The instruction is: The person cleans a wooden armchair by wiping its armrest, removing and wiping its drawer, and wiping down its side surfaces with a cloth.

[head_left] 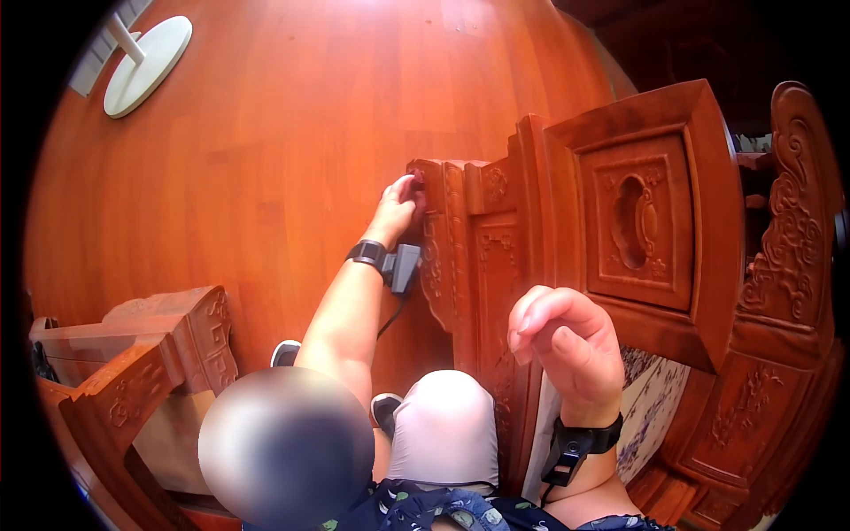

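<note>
My left hand [395,211] reaches forward to the front corner of a carved reddish-brown wooden seat [496,239]. Its fingers are bent and pressed around a small dark red thing [417,188], cloth-like but mostly hidden, against the carved end. My right hand [575,350] hovers beside the seat's square armrest panel [639,217], which has a carved oval opening. The right fingers are loosely curled with the thumb apart, and nothing shows in them. Each wrist wears a black strap with a small device.
A second carved wooden piece [168,345] stands at the left. A round white stand base [149,67] rests on the wooden floor [266,159]. A blurred round patch [285,447] hides part of the foreground next to a pale-covered knee [443,425]. Patterned fabric [651,407] lies at the right.
</note>
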Action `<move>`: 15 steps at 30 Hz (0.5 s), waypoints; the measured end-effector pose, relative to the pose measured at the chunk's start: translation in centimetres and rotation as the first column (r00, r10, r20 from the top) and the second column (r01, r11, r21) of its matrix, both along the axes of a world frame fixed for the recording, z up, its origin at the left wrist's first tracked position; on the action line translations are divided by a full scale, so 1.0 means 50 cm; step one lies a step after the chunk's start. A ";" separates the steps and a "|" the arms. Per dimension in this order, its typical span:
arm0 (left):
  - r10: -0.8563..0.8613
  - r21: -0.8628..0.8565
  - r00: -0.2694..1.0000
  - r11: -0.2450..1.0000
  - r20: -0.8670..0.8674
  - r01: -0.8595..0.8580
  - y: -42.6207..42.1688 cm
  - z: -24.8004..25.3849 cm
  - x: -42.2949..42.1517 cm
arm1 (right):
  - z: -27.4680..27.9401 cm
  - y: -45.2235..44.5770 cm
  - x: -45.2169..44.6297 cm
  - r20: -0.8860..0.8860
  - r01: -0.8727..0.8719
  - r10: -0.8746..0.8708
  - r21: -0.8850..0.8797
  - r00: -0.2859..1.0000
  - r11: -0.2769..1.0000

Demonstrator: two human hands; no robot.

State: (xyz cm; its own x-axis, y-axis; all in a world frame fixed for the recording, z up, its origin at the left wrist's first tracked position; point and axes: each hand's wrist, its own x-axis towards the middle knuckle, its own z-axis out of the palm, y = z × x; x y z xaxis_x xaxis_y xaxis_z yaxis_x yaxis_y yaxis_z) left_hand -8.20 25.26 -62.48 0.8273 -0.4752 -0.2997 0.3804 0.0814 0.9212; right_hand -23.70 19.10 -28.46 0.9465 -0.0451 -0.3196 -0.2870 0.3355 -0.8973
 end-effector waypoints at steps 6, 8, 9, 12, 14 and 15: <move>-0.034 -0.175 0.941 0.984 -0.337 -0.028 0.013 0.022 0.008 | -0.004 -0.003 -0.001 0.013 -0.011 0.011 -0.006 1.000 1.000; -0.025 -0.128 0.995 0.992 -0.101 0.012 -0.002 0.002 0.012 | -0.003 -0.001 -0.001 0.014 -0.006 0.006 0.003 1.000 1.000; -0.025 -0.128 0.995 0.992 -0.102 0.012 -0.003 0.008 0.009 | -0.003 0.001 0.000 0.013 -0.007 0.007 0.003 1.000 1.000; 0.083 0.095 0.995 0.992 0.051 -0.088 -0.017 0.021 -0.007 | -0.006 0.005 0.002 0.054 0.017 -0.013 -0.065 0.998 0.998; 0.040 0.223 0.976 0.971 0.216 -0.089 -0.014 0.027 -0.015 | -0.006 0.005 0.002 0.053 0.008 -0.004 -0.066 0.999 0.998; -0.026 0.345 0.930 0.932 0.367 -0.110 -0.011 0.029 -0.020 | -0.006 0.003 0.001 0.050 0.010 -0.007 -0.064 0.999 0.998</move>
State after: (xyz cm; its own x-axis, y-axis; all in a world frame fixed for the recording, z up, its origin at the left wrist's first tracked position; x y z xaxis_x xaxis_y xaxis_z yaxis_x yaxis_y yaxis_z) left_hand -9.20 24.69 -61.02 0.9267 -0.3564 -0.1188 0.0211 -0.2664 0.9636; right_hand -23.64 19.26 -28.77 0.9607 -0.0721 -0.2681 -0.2386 0.2790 -0.9302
